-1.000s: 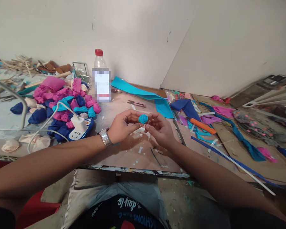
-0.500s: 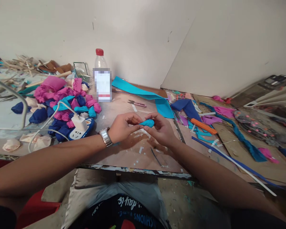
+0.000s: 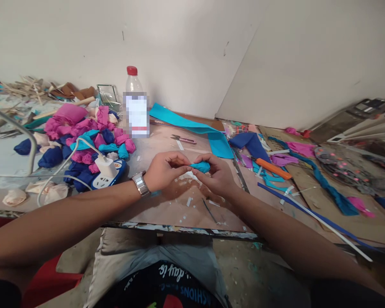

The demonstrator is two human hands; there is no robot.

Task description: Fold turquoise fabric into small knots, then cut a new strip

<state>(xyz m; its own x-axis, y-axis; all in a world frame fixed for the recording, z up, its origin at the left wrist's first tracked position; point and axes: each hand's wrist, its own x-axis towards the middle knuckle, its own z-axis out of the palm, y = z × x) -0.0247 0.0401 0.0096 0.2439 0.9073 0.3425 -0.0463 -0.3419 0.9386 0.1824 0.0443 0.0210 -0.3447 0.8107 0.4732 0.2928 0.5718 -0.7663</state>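
Note:
A small bunched piece of turquoise fabric (image 3: 201, 167) is held between my two hands, above the middle of the table. My left hand (image 3: 165, 172), with a metal watch (image 3: 141, 184) at its wrist, pinches the left end of the fabric with thumb and fingertips. Around its right side, the fingers and thumb of my right hand (image 3: 216, 174) are closed. Beyond the hands, thread snips (image 3: 184, 139) lie on the table beside a long turquoise fabric strip (image 3: 220, 143).
Pink, blue and turquoise fabric puffs (image 3: 72, 113) are heaped at left, by a power strip (image 3: 105, 179) with a white plug. A red-capped bottle (image 3: 135, 107) stands behind. Rightward lie an orange-handled tool (image 3: 273, 168), a white stick (image 3: 333, 231) and cardboard (image 3: 311, 188).
The turquoise fabric has been turned slightly between my fingers and looks a little rounder. Both hands stay in nearly the same place; the view has shifted slightly.

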